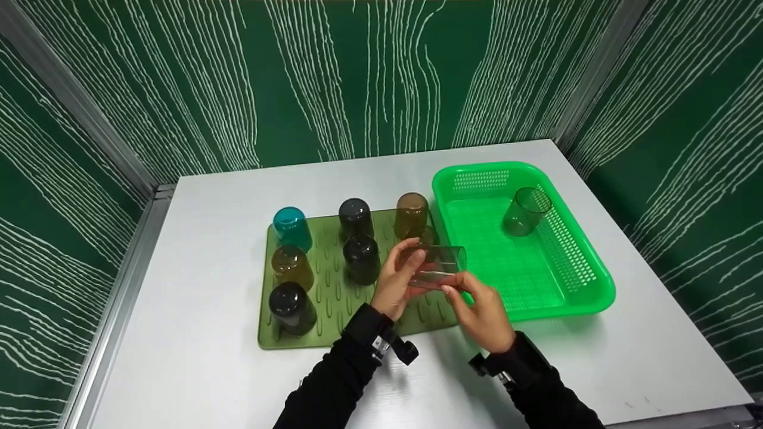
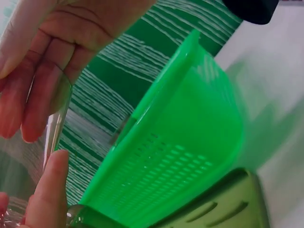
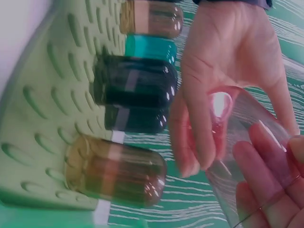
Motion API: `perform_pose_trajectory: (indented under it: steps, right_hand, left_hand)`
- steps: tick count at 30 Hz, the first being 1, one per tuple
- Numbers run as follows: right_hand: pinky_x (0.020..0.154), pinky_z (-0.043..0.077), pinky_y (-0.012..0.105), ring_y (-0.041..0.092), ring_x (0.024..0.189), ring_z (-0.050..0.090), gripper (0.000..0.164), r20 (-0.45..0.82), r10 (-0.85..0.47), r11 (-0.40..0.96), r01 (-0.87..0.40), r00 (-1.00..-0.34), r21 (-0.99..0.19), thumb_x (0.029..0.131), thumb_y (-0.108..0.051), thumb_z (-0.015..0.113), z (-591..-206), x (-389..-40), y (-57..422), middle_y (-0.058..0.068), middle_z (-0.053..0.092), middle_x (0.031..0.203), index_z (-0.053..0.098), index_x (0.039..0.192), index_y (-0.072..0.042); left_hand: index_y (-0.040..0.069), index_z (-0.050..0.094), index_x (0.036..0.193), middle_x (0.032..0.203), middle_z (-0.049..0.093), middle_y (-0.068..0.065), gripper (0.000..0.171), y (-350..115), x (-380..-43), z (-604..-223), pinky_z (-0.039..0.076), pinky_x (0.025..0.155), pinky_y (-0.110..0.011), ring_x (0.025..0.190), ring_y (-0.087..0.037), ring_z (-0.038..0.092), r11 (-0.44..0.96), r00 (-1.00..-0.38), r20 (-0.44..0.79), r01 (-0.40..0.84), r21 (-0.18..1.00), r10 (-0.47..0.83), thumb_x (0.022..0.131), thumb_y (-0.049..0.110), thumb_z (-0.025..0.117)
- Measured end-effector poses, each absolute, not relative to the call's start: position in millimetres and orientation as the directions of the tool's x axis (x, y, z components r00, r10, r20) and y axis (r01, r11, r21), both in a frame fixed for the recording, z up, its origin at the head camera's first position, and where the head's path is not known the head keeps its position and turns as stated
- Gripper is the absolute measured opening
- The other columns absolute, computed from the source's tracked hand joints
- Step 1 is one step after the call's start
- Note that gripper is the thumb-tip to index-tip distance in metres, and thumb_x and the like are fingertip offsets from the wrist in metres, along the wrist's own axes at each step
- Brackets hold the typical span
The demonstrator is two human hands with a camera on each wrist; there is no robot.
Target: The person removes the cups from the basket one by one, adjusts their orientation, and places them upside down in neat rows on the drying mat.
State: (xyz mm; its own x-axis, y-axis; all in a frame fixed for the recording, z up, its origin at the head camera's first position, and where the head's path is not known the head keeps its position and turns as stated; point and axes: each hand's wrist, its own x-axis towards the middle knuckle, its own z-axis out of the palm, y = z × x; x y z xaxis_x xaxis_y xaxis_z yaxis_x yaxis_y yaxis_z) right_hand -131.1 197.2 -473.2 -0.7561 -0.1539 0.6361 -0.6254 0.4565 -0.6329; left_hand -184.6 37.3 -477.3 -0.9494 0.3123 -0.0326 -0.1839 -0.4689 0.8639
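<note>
Above the right part of an olive-green ridged mat (image 1: 334,307), a clear, faintly tinted drinking glass (image 1: 441,259) lies on its side in the air between both hands. My left hand (image 1: 393,283) grips its left end, fingers and thumb around the wall. At the other end, my right hand (image 1: 487,313) pinches the glass near its rim. Fingers show through the see-through wall in the right wrist view. Near the hands, a brown glass (image 1: 411,211) and a dark glass (image 1: 361,259) stand upside down on the mat.
On the mat's left side stand a teal glass (image 1: 291,226), an amber glass (image 1: 292,268) and a black glass (image 1: 292,307); another dark glass (image 1: 356,217) is at the back middle. A green plastic basket (image 1: 599,292) to the right holds a tilted greenish-looking glass (image 1: 524,211).
</note>
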Motion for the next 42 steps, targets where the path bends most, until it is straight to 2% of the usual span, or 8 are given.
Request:
perform_pose_trajectory:
  steps: [4, 6, 10, 13, 20, 29, 38, 42]
  right_hand:
    - [0.081, 0.052, 0.013, 0.016, 0.089, 0.071, 0.013, 0.614, -0.179, 0.422, -0.624, -0.769, -0.658, 0.087, 0.010, 0.065, -478, -131, 192, 0.013, 0.072, 0.093, 0.064, 0.095, 0.000]
    - [0.074, 0.052, 0.017, 0.013, 0.085, 0.069, 0.013, 0.597, -0.191, 0.419, -0.615, -0.779, -0.668, 0.087, 0.009, 0.066, -480, -132, 191, 0.011, 0.072, 0.092, 0.063, 0.095, 0.000]
    - [0.068, 0.052, 0.025, 0.012, 0.084, 0.068, 0.013, 0.557, -0.211, 0.431, -0.588, -0.803, -0.685, 0.086, 0.006, 0.068, -483, -133, 188, 0.007, 0.074, 0.094, 0.064, 0.097, 0.000]
    - [0.073, 0.056, 0.031, 0.015, 0.089, 0.070, 0.017, 0.531, -0.225, 0.449, -0.571, -0.817, -0.688, 0.086, 0.002, 0.070, -484, -134, 186, 0.007, 0.075, 0.098, 0.066, 0.103, 0.000]
    - [0.078, 0.056, 0.037, 0.022, 0.096, 0.069, 0.019, 0.477, -0.293, 0.528, -0.557, -0.828, -0.641, 0.087, -0.006, 0.072, -493, -137, 187, 0.005, 0.072, 0.102, 0.067, 0.105, -0.006]
    - [0.090, 0.053, 0.041, 0.023, 0.107, 0.065, 0.019, 0.293, -0.423, 0.638, -0.511, -0.857, -0.575, 0.092, -0.014, 0.068, -511, -135, 194, 0.007, 0.068, 0.112, 0.066, 0.111, -0.008]
    - [0.088, 0.055, 0.041, 0.028, 0.106, 0.066, 0.028, 0.236, -0.471, 0.794, -0.525, -0.850, -0.306, 0.090, -0.022, 0.072, -530, -131, 199, 0.012, 0.066, 0.117, 0.066, 0.111, -0.006]
    - [0.094, 0.053, 0.047, 0.036, 0.116, 0.062, 0.037, 0.140, -0.468, 0.824, -0.488, -0.873, -0.287, 0.090, -0.024, 0.071, -532, -129, 200, 0.020, 0.062, 0.127, 0.065, 0.119, -0.002]
  left_hand:
    - [0.004, 0.046, 0.136, 0.120, 0.056, -0.013, 0.053, 31, -184, -477, 0.061, 0.072, -0.034, 0.098, -0.021, 0.066, -0.394, -0.970, -0.020, -0.117, 0.912, 0.241, 0.097, 0.035, 0.063]
    - [0.003, 0.046, 0.135, 0.118, 0.056, -0.013, 0.044, 26, -185, -477, 0.060, 0.070, -0.033, 0.095, -0.017, 0.064, -0.339, -0.974, -0.012, -0.090, 0.937, 0.226, 0.100, 0.027, 0.057]
    - [-0.001, 0.047, 0.133, 0.116, 0.058, -0.013, 0.041, 18, -186, -475, 0.053, 0.079, -0.024, 0.095, -0.011, 0.058, -0.206, -0.979, 0.056, 0.015, 0.978, 0.195, 0.100, 0.021, 0.058]
    - [-0.003, 0.050, 0.129, 0.114, 0.060, -0.015, 0.039, 12, -188, -472, 0.049, 0.083, -0.024, 0.097, -0.014, 0.057, -0.118, -0.976, 0.127, 0.107, 0.987, 0.179, 0.098, 0.018, 0.061]
    - [-0.001, 0.050, 0.129, 0.117, 0.056, -0.017, 0.045, -2, -187, -456, 0.053, 0.083, -0.031, 0.099, -0.020, 0.058, 0.135, -0.950, 0.221, 0.254, 0.958, 0.221, 0.096, 0.026, 0.065]
    - [0.011, 0.059, 0.126, 0.121, 0.055, -0.013, 0.048, -16, -174, -434, 0.051, 0.091, -0.043, 0.109, -0.029, 0.057, 0.596, -0.857, 0.419, 0.512, 0.618, 0.301, 0.091, 0.042, 0.068]
    - [0.015, 0.060, 0.127, 0.119, 0.056, -0.011, 0.049, -28, -164, -452, 0.053, 0.074, -0.035, 0.100, -0.027, 0.056, 0.779, -0.836, 0.395, 0.519, 0.351, 0.380, 0.088, 0.044, 0.070]
    - [0.017, 0.060, 0.126, 0.117, 0.056, -0.010, 0.049, -33, -161, -467, 0.051, 0.068, -0.034, 0.096, -0.026, 0.055, 0.812, -0.840, 0.373, 0.509, 0.287, 0.395, 0.087, 0.044, 0.072]
